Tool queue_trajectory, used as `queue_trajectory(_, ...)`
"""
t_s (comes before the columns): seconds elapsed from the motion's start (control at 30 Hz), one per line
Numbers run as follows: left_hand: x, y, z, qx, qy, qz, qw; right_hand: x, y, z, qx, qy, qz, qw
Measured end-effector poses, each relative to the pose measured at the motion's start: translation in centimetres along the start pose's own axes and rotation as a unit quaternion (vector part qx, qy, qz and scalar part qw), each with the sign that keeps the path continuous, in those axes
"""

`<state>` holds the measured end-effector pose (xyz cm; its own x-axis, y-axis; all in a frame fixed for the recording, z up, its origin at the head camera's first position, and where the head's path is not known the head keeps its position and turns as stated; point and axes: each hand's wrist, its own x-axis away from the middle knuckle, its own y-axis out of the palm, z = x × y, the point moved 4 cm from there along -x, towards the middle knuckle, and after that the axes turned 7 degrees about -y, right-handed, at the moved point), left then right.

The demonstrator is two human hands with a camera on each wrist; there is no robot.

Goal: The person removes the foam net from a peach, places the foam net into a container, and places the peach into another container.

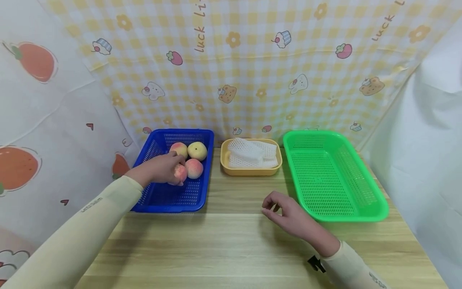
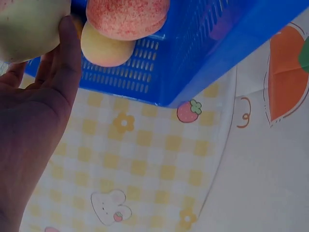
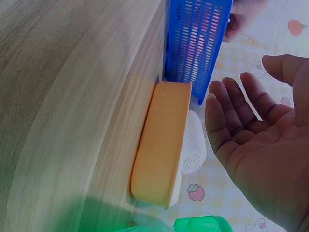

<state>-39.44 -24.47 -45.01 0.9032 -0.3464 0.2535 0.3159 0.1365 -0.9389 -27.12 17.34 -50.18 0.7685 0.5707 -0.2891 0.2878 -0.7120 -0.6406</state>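
Note:
In the head view my left hand (image 1: 164, 167) reaches into the blue basket (image 1: 196, 208) and grips a peach (image 1: 180, 173). The left wrist view shows the fingers bent around this pale, pink-tinged peach (image 2: 31, 29). Beside it in the basket lie a pink peach (image 1: 194, 168), a yellow peach (image 1: 197, 151) and a yellow-red one (image 1: 179, 147) partly behind my fingers. My right hand (image 1: 290, 216) hovers over the table, left of the green basket (image 1: 379, 208). Its fingers are loosely curled with nothing in them, and its palm (image 3: 270, 154) shows in the right wrist view.
A yellow tray (image 1: 250, 171) with white foam fruit nets (image 1: 249, 154) stands between the two baskets. All of it is on a wooden table (image 1: 216, 245). A checked cloth (image 1: 245, 80) hangs behind, with white cloth on both sides.

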Motion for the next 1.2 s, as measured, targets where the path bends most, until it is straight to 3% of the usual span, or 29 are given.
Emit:
queue_trajectory(0.4, -0.4, 1.7, -0.1, -0.027, -0.028, -0.026, 0.9989, 0.1, 0.3, -0.2, -0.006, 0.004, -0.012, 0.9999)
queue_trajectory(0.8, -0.7, 2.6, 0.5, -0.079, -0.041, 0.008, 0.996, 0.2, 0.5, -0.4, -0.017, -0.008, -0.006, 0.9998)
queue_trajectory(1.2, -0.7, 2.9, 1.0, -0.062, -0.067, 0.01, 0.9958, 0.2, 0.7, -0.5, -0.021, -0.004, -0.014, 0.9997)
